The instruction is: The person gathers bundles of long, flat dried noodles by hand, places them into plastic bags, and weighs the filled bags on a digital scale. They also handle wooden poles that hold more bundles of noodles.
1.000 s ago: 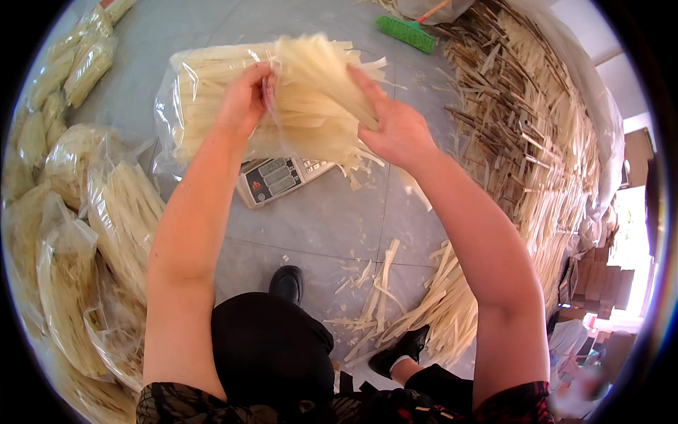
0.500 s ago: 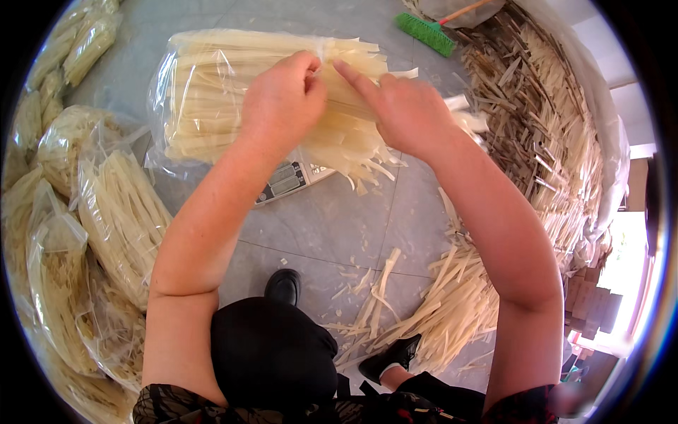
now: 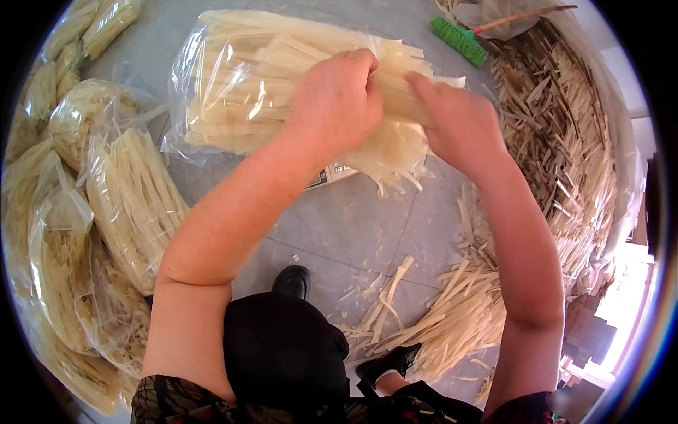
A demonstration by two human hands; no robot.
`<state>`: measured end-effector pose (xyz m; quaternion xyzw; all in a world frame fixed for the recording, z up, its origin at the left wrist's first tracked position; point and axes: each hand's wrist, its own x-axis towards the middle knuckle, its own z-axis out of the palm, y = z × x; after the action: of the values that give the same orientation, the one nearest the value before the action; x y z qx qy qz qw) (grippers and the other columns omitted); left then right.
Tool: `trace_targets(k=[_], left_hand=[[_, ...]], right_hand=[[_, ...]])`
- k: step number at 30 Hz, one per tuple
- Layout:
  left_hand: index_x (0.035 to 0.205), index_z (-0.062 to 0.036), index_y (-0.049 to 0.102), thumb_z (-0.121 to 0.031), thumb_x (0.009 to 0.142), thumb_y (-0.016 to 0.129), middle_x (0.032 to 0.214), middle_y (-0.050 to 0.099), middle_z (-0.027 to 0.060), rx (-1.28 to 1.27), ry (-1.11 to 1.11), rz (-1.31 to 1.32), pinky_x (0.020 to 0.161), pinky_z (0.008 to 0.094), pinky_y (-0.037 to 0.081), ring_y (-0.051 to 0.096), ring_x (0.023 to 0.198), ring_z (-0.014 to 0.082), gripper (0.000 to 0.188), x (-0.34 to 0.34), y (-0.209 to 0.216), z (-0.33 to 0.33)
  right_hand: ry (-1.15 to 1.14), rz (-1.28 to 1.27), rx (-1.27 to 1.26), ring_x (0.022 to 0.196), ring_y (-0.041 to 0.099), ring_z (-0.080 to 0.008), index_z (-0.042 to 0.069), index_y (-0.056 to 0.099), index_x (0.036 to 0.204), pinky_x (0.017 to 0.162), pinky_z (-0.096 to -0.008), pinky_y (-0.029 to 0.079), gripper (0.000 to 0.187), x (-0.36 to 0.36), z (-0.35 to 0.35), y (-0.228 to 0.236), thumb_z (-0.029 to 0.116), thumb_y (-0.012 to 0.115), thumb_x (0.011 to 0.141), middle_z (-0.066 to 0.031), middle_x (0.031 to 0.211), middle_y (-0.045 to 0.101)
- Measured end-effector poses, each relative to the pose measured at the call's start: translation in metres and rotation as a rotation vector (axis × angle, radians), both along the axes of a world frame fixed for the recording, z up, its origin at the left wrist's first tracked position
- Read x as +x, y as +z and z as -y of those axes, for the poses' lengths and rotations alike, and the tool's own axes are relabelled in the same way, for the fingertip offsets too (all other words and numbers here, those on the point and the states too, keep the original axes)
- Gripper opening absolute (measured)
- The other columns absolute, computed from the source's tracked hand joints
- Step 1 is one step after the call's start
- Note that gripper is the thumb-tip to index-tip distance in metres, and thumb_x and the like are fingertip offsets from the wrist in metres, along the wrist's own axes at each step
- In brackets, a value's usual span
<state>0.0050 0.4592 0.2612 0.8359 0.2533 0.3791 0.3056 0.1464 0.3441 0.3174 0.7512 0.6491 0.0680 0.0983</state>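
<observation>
A clear plastic bag (image 3: pixel 182 92) lies ahead of me, filled with long, flat, pale-yellow dried strips (image 3: pixel 261 85). The strips' uneven ends stick out of its mouth on the right. My left hand (image 3: pixel 335 102) is closed on the bag's edge near that mouth, fingertips pinched together. At the protruding ends, my right hand (image 3: pixel 462 127) grips some of the strips, thumb on top and the other fingers hidden beneath. Under the bag a digital scale (image 3: pixel 332 173) shows only a corner with keys.
Several filled bags of strips (image 3: pixel 134 205) crowd the left side. A large heap of strips and brown pieces (image 3: pixel 551 134) lines the right. Loose strips (image 3: pixel 452 311) lie by my right shoe (image 3: pixel 388 364). A green broom (image 3: pixel 459 41) rests at the far right.
The view has shifted somewhat. My right hand has gone from a pointing finger to a grip on the strip ends, farther from my left hand. More of the scale is covered now.
</observation>
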Motion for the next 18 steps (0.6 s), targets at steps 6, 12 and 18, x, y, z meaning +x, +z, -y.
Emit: trace_targets(k=[6, 12, 18], left_hand=[[0.096, -0.0022, 0.063, -0.011, 0.086, 0.059, 0.088, 0.065, 0.0137, -0.009, -0.041, -0.006, 0.066, 0.0365, 0.049, 0.062, 0.075, 0.0308, 0.013, 0.008, -0.011, 0.002], [0.099, -0.0019, 0.063, -0.011, 0.087, 0.058, 0.09, 0.064, 0.0144, -0.032, -0.092, 0.059, 0.067, 0.037, 0.049, 0.062, 0.078, 0.0315, 0.015, -0.004, -0.017, -0.004], [0.1, -0.0034, 0.065, -0.003, 0.084, 0.058, 0.086, 0.061, 0.0114, 0.16, -0.056, -0.154, 0.065, 0.0374, 0.048, 0.059, 0.075, 0.0305, 0.018, 0.007, -0.004, 0.017]], right_hand=[[-0.031, -0.159, 0.183, 0.084, 0.063, -0.03, 0.011, 0.049, 0.119, 0.069, -0.0408, 0.051, 0.041, -0.009, -0.016, -0.032, 0.007, 0.059, 0.08, -0.0112, 0.088, 0.062], [0.048, -0.172, 0.156, 0.088, 0.062, -0.0271, 0.011, 0.053, 0.12, 0.073, -0.0401, 0.051, 0.04, 0.008, 0.019, -0.028, 0.013, 0.061, 0.081, -0.0085, 0.089, 0.062], [-0.115, -0.179, 0.08, 0.085, 0.063, -0.0302, 0.01, 0.057, 0.116, 0.072, -0.0412, 0.051, 0.036, -0.015, -0.004, -0.032, 0.016, 0.063, 0.081, -0.0097, 0.091, 0.063]])
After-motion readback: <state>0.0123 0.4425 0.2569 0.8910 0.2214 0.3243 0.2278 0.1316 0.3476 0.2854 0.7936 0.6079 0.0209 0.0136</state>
